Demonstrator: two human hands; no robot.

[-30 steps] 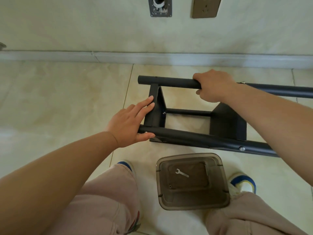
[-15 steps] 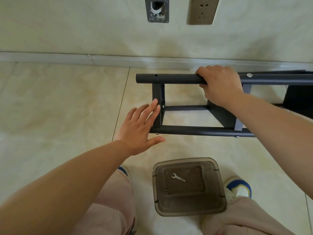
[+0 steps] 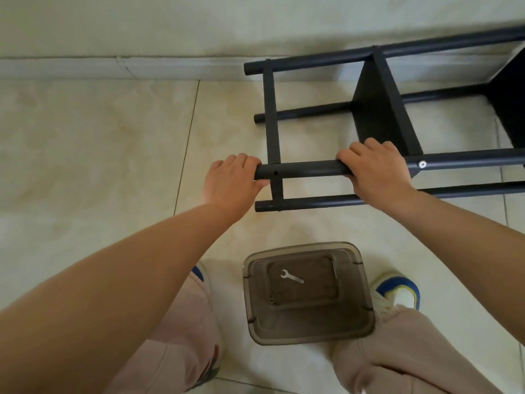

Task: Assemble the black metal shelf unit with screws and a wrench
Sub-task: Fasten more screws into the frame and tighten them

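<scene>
Both hands (image 3: 231,182) on unlabelled black shelf unit (image 3: 380,109) tube

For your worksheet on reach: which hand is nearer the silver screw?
Right. The right hand grips the tube just beside the screw; the left hand holds the tube's far end.

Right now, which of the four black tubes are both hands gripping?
The raised near tube, second from the viewer: left hand at its open end, right hand further along. The other three tubes are untouched.

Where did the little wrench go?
The wrench lies inside the brown tub on the floor, low in the head view, between the person's shoes and just below the black shelf frame.
</scene>
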